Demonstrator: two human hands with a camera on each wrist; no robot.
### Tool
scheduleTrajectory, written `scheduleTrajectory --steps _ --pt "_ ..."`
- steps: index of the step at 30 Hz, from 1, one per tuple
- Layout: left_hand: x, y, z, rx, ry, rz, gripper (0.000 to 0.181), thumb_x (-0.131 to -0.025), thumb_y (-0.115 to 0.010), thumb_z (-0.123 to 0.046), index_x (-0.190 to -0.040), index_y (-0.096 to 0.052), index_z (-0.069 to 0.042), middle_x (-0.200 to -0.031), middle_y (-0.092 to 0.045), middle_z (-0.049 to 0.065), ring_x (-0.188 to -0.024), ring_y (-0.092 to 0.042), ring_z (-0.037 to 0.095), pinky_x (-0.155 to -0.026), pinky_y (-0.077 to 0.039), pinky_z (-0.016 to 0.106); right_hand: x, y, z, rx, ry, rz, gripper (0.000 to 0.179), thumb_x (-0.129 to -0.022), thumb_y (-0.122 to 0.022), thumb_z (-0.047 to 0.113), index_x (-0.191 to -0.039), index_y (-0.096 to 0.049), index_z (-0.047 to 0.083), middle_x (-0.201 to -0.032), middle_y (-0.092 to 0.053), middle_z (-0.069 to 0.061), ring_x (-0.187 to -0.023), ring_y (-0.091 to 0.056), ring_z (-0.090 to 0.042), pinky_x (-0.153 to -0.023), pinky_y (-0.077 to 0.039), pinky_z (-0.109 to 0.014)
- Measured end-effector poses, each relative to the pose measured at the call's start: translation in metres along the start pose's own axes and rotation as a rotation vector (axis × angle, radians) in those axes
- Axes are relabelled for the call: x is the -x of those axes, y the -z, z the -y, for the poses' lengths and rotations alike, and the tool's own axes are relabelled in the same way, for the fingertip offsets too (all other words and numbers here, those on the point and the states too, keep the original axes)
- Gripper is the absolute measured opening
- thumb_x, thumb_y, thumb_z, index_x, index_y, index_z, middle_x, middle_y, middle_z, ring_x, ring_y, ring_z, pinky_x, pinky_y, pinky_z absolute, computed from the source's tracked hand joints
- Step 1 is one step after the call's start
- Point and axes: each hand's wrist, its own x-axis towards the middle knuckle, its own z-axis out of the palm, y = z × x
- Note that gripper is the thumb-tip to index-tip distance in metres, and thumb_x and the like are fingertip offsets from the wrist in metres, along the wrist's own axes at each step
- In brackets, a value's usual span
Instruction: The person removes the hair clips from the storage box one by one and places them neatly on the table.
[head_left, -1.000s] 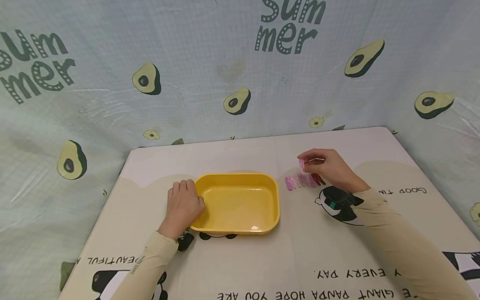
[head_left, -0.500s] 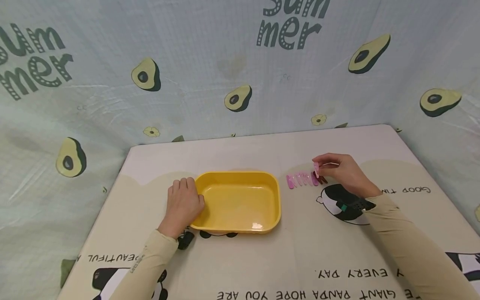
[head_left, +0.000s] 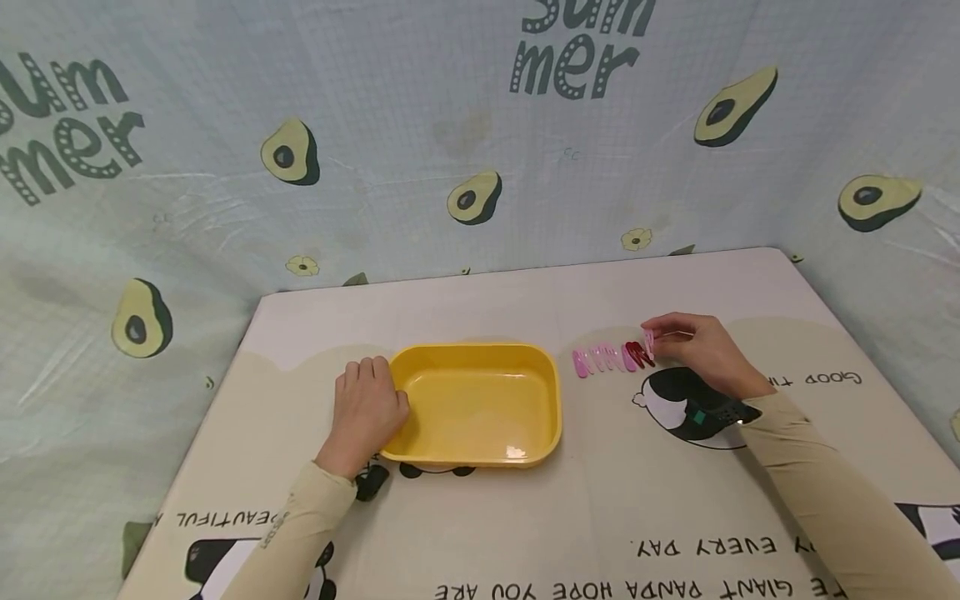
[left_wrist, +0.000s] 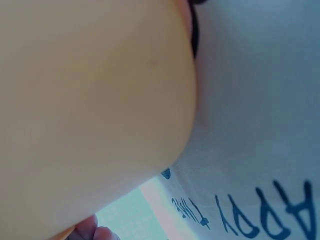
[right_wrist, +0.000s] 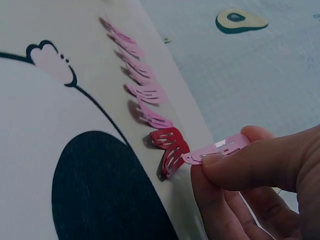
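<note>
My right hand [head_left: 697, 352] pinches a pink snap hair clip [right_wrist: 225, 147] between thumb and fingers, just over the right end of a row of clips. Two dark red hair clips [right_wrist: 175, 150] lie nearest to it, angled against each other. Beyond them, several pink hair clips [right_wrist: 146, 93] continue the row toward the yellow tray [head_left: 480, 457]. At the tray's left end my left hand [head_left: 366, 417] holds the rim, thumb on the inner side. The left wrist view is mostly filled by a pale rounded surface, with fingertips [left_wrist: 97, 231] at its bottom edge.
The tray has a shallow, shiny inside. A printed cloth with panda drawings and lettering [head_left: 585, 590] covers the table. Behind and at both sides hangs a curtain [head_left: 375, 208] with avocado prints.
My right hand has moved to the right with the pink clip, from above the pink clips to past the red ones. The left hand and tray stay where they were.
</note>
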Motion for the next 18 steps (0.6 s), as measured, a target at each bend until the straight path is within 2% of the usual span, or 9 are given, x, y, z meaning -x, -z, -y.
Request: scheduleTrajectory --steps 5,13,18 --pt "0.0002 -0.0007 -0.0002 0.006 0.005 0.006 0.017 -0.09 -0.052 -0.012 -0.096 -0.047 0.003 -0.083 -0.044 0.014 -0.082 -0.036 0.031 -0.074 -0.026 0.037 -0.0005 -0.0001 -0.0046 0.006 -0.003 -0.004 0.034 -0.099 -0.065 0.017 -0.132 -0.067 0.008 -0.134 -0.068 -0.019 -0.094 -0.062 0.009 -0.081 -0.05 -0.011" --pt "0.0 -0.001 -0.0007 0.007 0.013 0.015 0.017 -0.09 -0.052 -0.012 -0.097 -0.047 0.003 -0.084 -0.044 0.014 -0.083 -0.036 0.031 -0.075 -0.026 0.037 -0.0021 0.0016 -0.01 0.025 -0.005 0.0 0.034 -0.096 -0.069 0.015 -0.129 -0.068 0.008 -0.127 -0.07 -0.019 -0.092 -0.065 0.002 -0.078 -0.053 -0.015" --pt "-0.0001 -0.0008 -0.0008 0.007 0.017 0.021 0.019 -0.091 -0.052 -0.013 -0.1 -0.048 0.004 -0.086 -0.044 0.015 -0.084 -0.036 0.031 -0.075 -0.026 0.038 -0.0036 0.0022 -0.008 0.071 -0.015 0.013 0.034 -0.096 -0.069 0.018 -0.129 -0.068 0.008 -0.121 -0.072 -0.018 -0.096 -0.069 -0.014 -0.078 -0.054 -0.018"
